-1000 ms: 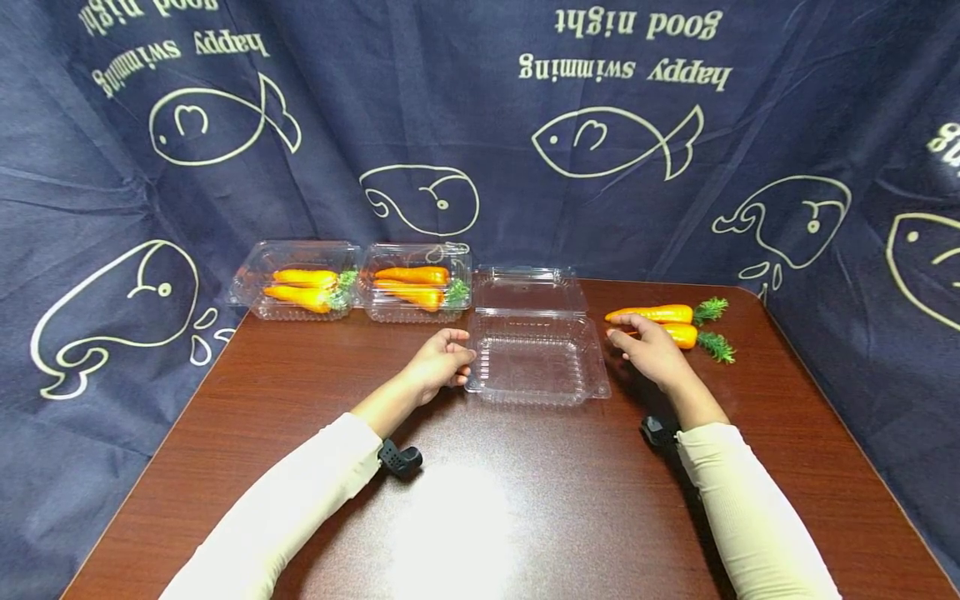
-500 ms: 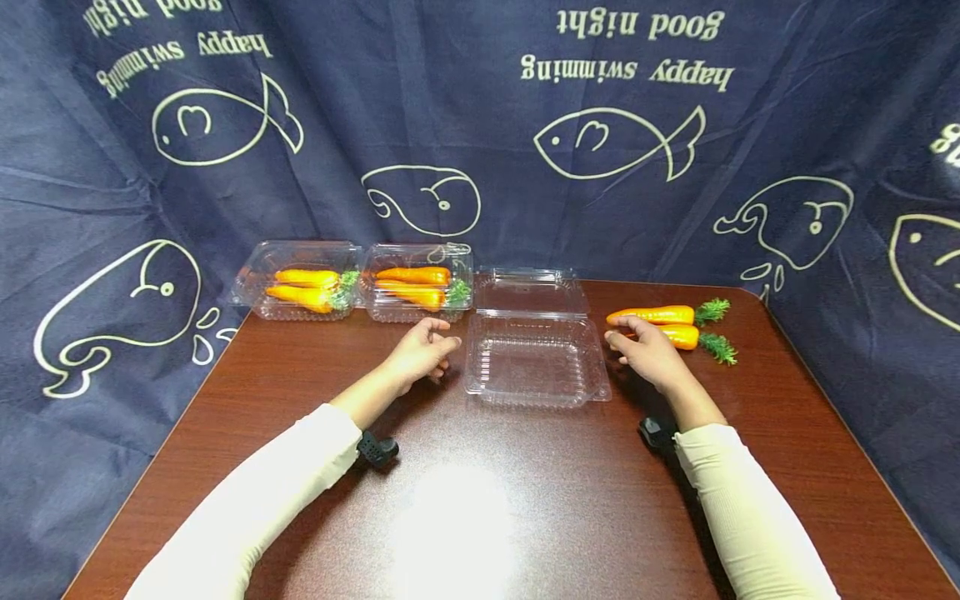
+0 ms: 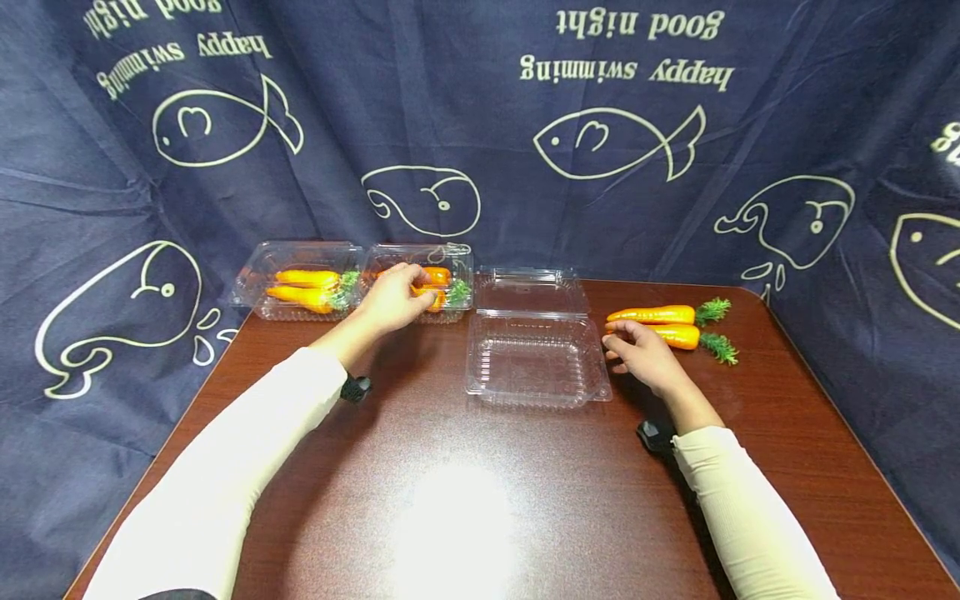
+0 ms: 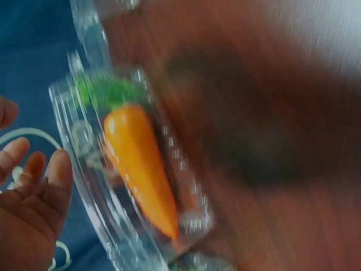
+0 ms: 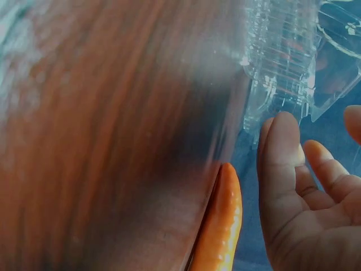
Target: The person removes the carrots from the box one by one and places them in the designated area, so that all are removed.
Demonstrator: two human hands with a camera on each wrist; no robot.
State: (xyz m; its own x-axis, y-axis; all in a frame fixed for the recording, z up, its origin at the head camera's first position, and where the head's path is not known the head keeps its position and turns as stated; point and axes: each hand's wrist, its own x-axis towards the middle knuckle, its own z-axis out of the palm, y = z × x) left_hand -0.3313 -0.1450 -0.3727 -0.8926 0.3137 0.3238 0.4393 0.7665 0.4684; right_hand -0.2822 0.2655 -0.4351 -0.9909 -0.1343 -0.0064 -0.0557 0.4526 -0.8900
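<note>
My left hand (image 3: 397,296) hovers in front of and over the middle clear plastic box (image 3: 457,312), hiding part of its two carrots (image 3: 437,275). In the left wrist view the fingers are loosely spread beside that box, apart from it, and hold nothing. At the right side of the open clear clamshell box (image 3: 536,367) is my right hand (image 3: 648,358), its fingers slightly bent with nothing between them. Whether a fingertip touches the box rim cannot be told. Just behind this hand lie two loose carrots (image 3: 660,314) with green tops, one partly covered by it.
Another lidded clear box (image 3: 258,292) holding two carrots (image 3: 303,296) stands at the far left, against the middle one. The open box's raised lid (image 3: 528,292) lies back toward the dark blue curtain (image 3: 495,200). The brown table (image 3: 570,500) reflects a bright light.
My left hand has left the open box's left edge and moved left and away from me, to the middle box. My right hand has barely moved; the boxes and carrots stay put.
</note>
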